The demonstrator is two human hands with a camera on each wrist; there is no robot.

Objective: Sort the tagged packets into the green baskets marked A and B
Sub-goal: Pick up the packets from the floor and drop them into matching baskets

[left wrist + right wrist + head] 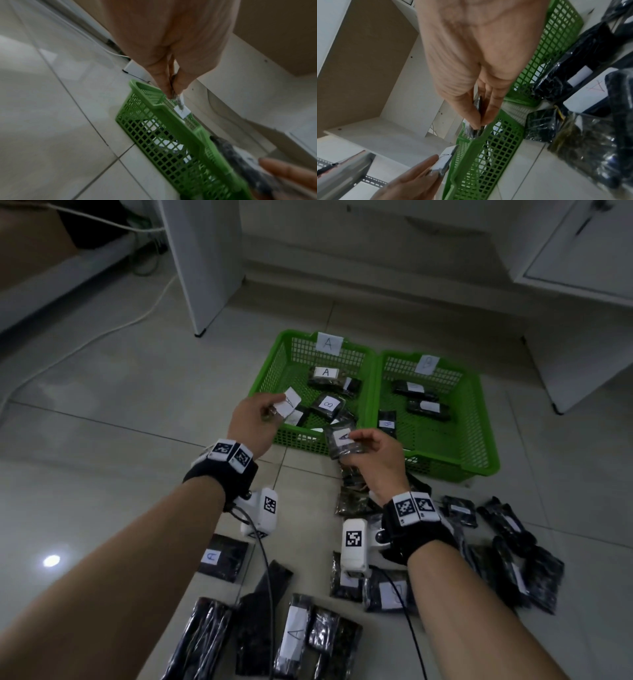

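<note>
Pale glossy floor tiles (137, 392), white cabinet panels behind, dim light. Two green mesh baskets sit side by side and touching on the floor: basket A (270, 371) to the person's left, paper label A on its far wall, and basket B (479, 419) to the right, label on its far wall. Basket A holds several dark packets, one tagged A at the back, one tagged B (328, 405) nearer the middle (tag plainly legible in the head view). Basket B holds three dark packets with white tags, letters too blurred to read. Left hand (255, 422) is raised over the near left corner of basket A, thumb and fingers pinching a packet with a white tag (287, 405); the left wrist view shows that packet edge-on between the fingertips, above the basket rim. Right hand (375, 460) hovers just in front of the near rim where the two baskets meet, fingers curled round a clear-wrapped dark packet tagged A (342, 440). Unsorted packets (507, 553) lie scattered on the floor near the person, some overlapping; one tagged A (222, 558) lies under the left forearm, another long A-tagged one (294, 635) nearer still. Both wrists carry black straps with white camera units.
</note>
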